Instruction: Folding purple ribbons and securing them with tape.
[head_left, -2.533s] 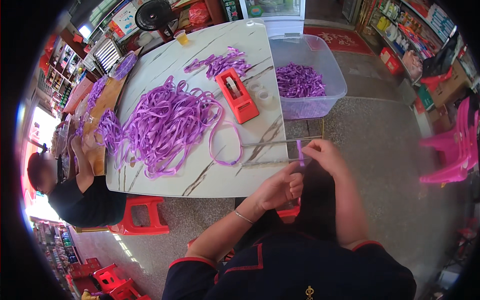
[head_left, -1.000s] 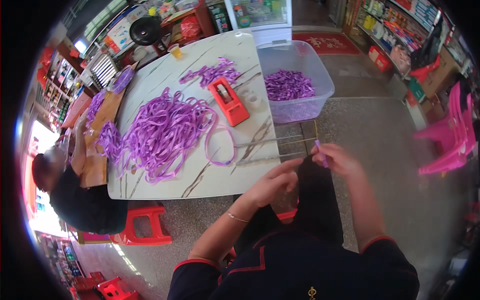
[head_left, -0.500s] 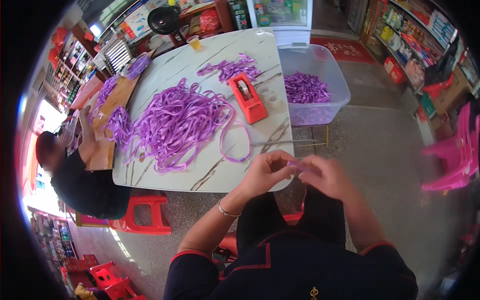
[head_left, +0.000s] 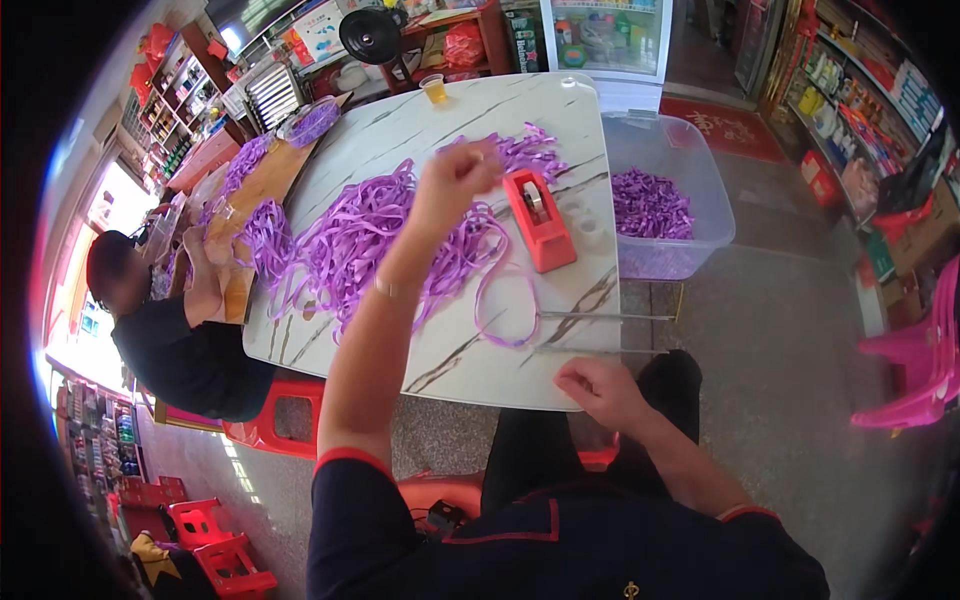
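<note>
My left hand [head_left: 458, 182] reaches across the table, above the far edge of a big heap of purple ribbon loops [head_left: 360, 225]. It is slightly blurred, its fingers curled together, and whatever they hold is hidden. Just beyond it lies a smaller pile of purple ribbon pieces [head_left: 530, 150]. My right hand [head_left: 605, 392] is at the table's near right edge, fingers bent in and closed; nothing shows clearly between them. One purple loop [head_left: 478, 305] hangs around a thin metal rod [head_left: 590, 317] that juts past the table edge. A red tape dispenser [head_left: 542, 225] stands right of the heap.
Clear tape rolls [head_left: 588, 222] lie by the dispenser on the marbled table [head_left: 440, 375]. A translucent bin [head_left: 712, 225] of purple pieces stands to the right. A cup of yellow drink [head_left: 434, 90] is at the back. On the left another person [head_left: 180, 345] works at a wooden board.
My hands have parted. The left has swung forward and left over the ribbons; the right has dropped slightly toward the table edge. The whole view has shifted a little.
</note>
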